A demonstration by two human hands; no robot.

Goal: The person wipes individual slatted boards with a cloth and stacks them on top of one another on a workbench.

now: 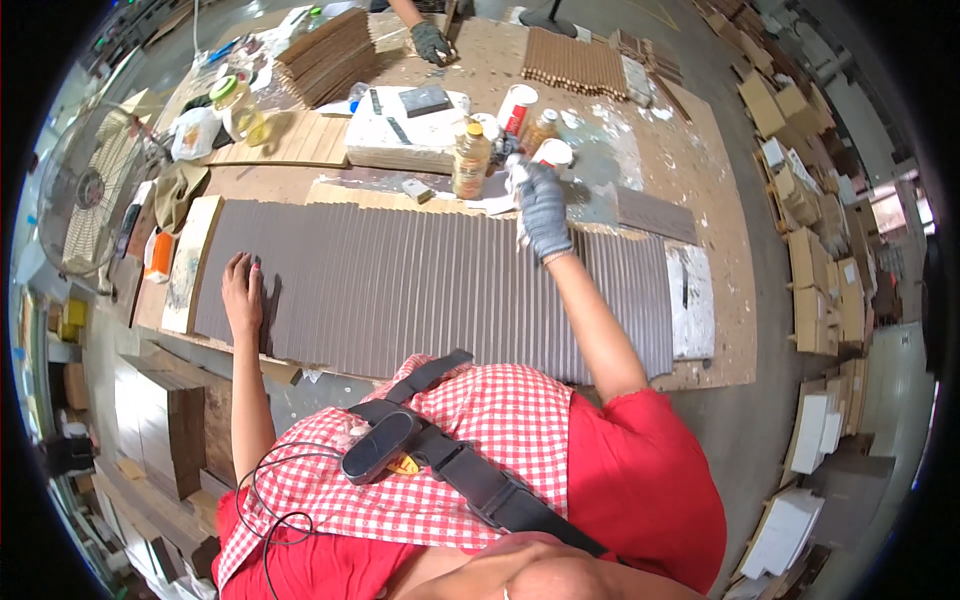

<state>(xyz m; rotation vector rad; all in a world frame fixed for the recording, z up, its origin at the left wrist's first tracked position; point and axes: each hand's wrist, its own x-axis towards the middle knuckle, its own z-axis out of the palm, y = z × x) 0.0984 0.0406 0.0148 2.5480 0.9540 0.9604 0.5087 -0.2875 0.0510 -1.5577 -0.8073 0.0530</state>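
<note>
A row of narrow grey-brown strips (420,280) lies side by side on the worktable before me. My left hand (241,297), bare, rests flat on the strips near their left end, fingers stretched out. In a grey knitted glove, my right hand (545,212) is over the far edge of the row, right of the middle. Its fingers are closed round a whitish rag (517,168), mostly hidden by the glove. Just beyond stand an open white tub (553,153) and a yellow-capped bottle (471,162).
A pale wooden board (191,265) borders the strips at left, a white block (691,303) at right. Farther back are a white slab (400,137), stacked brown slats (325,60) and a co-worker's gloved hand (432,43). A fan (90,190) stands left of the table.
</note>
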